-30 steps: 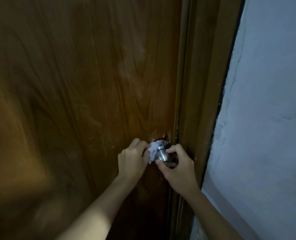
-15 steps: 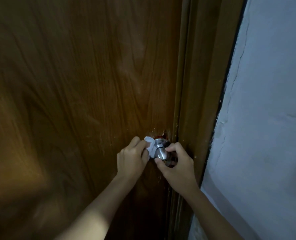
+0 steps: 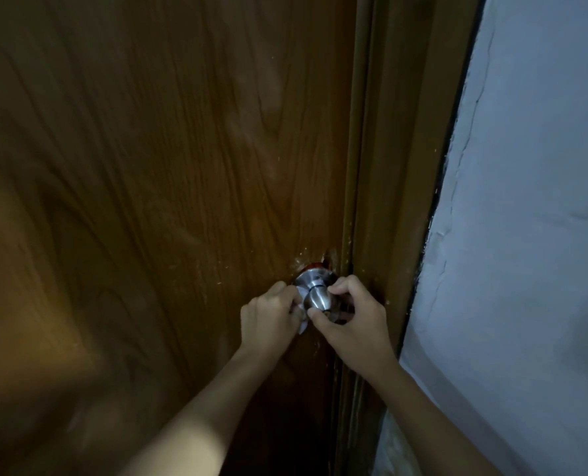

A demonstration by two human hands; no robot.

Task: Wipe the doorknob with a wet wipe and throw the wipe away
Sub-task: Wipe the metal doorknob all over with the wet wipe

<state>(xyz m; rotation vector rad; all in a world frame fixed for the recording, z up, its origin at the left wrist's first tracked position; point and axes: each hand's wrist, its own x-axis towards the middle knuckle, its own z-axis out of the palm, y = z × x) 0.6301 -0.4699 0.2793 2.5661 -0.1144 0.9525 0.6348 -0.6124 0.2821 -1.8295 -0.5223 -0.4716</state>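
A round silver doorknob (image 3: 317, 294) sticks out of a brown wooden door (image 3: 155, 173), close to the door's right edge. My left hand (image 3: 269, 317) is closed on a white wet wipe (image 3: 302, 325) and presses it against the knob's left and lower side; only a small corner of the wipe shows below my fingers. My right hand (image 3: 353, 321) pinches the knob from the right with thumb and fingers.
The wooden door frame (image 3: 392, 187) runs down just right of the knob. A pale blue-grey wall (image 3: 533, 235) with cracked paint along its edge fills the right side. The scene is dim. No bin is in view.
My left hand has slid the wipe down from the knob's upper left to its lower left side, so more bare metal shows on top. My right hand stays on the knob.
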